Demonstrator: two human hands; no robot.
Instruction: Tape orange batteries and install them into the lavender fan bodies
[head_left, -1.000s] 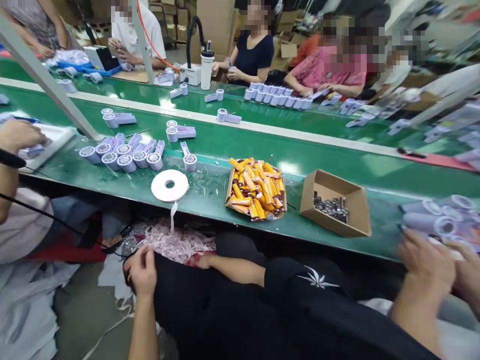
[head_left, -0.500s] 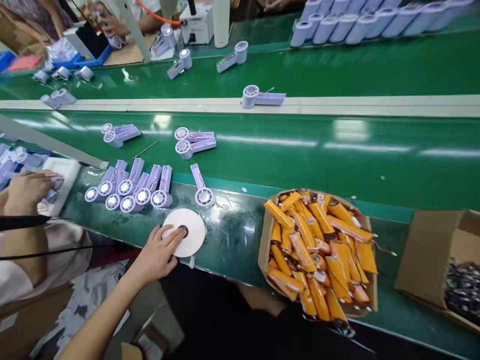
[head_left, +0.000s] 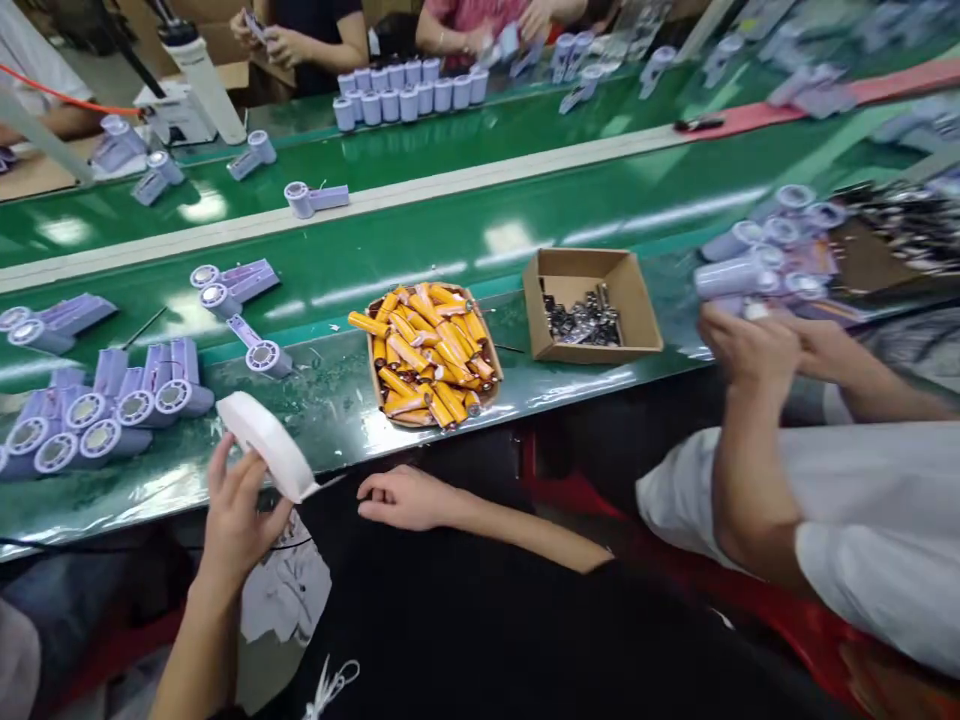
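My left hand point(head_left: 241, 515) grips a roll of white tape point(head_left: 271, 445), fingers at its core and thumb by the lower rim. The roll is tipped up on edge over the near edge of the green bench, and a short loose end sticks out at its lower right. My right hand point(head_left: 405, 498) is just off the bench edge, right of the roll and apart from it. Its fingers are loosely bent with a gap to the thumb, and nothing shows in them. Beyond the roll lies a single lilac fan housing point(head_left: 268, 358), with several more fan housings point(head_left: 105, 410) grouped to the left.
A cardboard box of orange-wrapped battery packs point(head_left: 373, 385) stands in front of me. Right of it is an open box point(head_left: 592, 350) with small dark parts. A co-worker's hands point(head_left: 757, 345) hold lilac parts at the right. Behind runs a green conveyor point(head_left: 420, 250).
The view has swung right. My left hand has gone from resting on the flat roll to holding it tilted up. My right hand has come into view.
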